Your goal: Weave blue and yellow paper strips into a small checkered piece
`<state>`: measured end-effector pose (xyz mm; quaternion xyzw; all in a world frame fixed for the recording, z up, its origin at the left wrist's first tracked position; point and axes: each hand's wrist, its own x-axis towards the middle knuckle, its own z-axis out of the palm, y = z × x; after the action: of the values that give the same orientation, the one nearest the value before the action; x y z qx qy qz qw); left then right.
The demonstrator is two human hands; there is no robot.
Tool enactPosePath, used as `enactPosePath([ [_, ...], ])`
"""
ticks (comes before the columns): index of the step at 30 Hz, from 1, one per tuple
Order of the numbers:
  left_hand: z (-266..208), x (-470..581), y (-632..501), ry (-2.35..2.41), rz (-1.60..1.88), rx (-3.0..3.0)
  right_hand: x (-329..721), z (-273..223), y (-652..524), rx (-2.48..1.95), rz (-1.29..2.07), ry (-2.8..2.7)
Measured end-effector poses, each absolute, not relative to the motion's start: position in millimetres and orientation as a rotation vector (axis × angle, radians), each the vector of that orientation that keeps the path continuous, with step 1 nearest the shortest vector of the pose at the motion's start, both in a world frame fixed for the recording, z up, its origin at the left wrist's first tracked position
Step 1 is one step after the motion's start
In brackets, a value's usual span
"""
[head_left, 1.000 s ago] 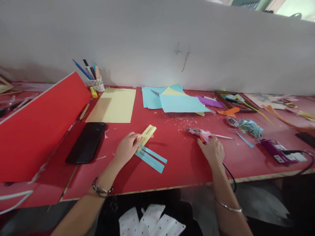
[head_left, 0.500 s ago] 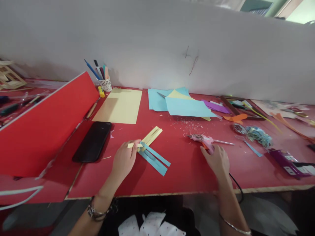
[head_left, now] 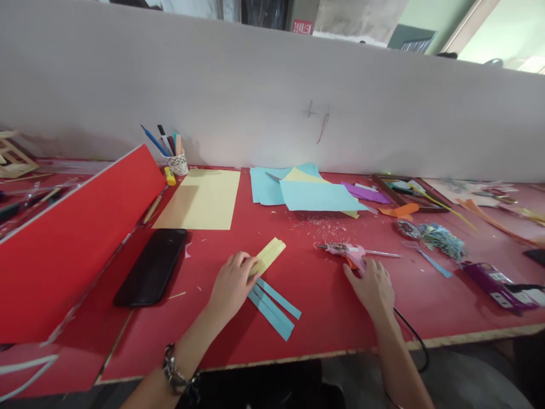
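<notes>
My left hand (head_left: pixel 233 284) is closed over the spot where yellow paper strips (head_left: pixel 271 253) meet blue paper strips (head_left: pixel 272 312); its fingers cover the joint. The yellow strips point up and right, while the blue ones spread toward the front edge. A pink hot glue gun (head_left: pixel 347 250) lies on its side on the red table, its nozzle to the left and a glue stick out of its back. My right hand (head_left: pixel 373 291) has its fingers around the handle, partly hiding it. The black cord (head_left: pixel 413 329) runs off the front edge.
A black phone (head_left: pixel 151 267), a yellow sheet (head_left: pixel 200 199) and a pen cup (head_left: pixel 176 164) are at left, beside a leaning red board (head_left: pixel 80 244). Blue sheets (head_left: pixel 319 196) lie at the back. At right are shredded paper (head_left: pixel 443 241) and a purple box (head_left: pixel 496 284).
My left hand has shifted over the joint of the strips, and the short yellow end at its thumb is now out of sight. My right hand stays at the glue gun. The view has tilted up.
</notes>
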<state>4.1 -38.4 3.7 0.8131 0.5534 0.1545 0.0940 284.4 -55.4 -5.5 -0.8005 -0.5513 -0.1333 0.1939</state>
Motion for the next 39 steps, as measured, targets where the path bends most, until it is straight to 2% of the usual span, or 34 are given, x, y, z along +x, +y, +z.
enactPosePath([
  [8,3,4,-13,1.315,0.531,2.445,287,-7,-53,-2.214,-0.323,-1.537],
  [16,-1,5,10,1.175,0.488,2.446,290,11,-50,-2.25,-0.08,-1.447],
  [25,0,4,19,1.215,0.657,2.166,267,58,19,-1.85,-0.103,-1.603],
  [32,2,-16,19,0.993,0.751,1.959,242,31,37,-1.781,0.066,-1.659],
  [39,6,-30,22,1.053,0.565,1.973,233,12,24,-1.68,0.171,-1.866],
])
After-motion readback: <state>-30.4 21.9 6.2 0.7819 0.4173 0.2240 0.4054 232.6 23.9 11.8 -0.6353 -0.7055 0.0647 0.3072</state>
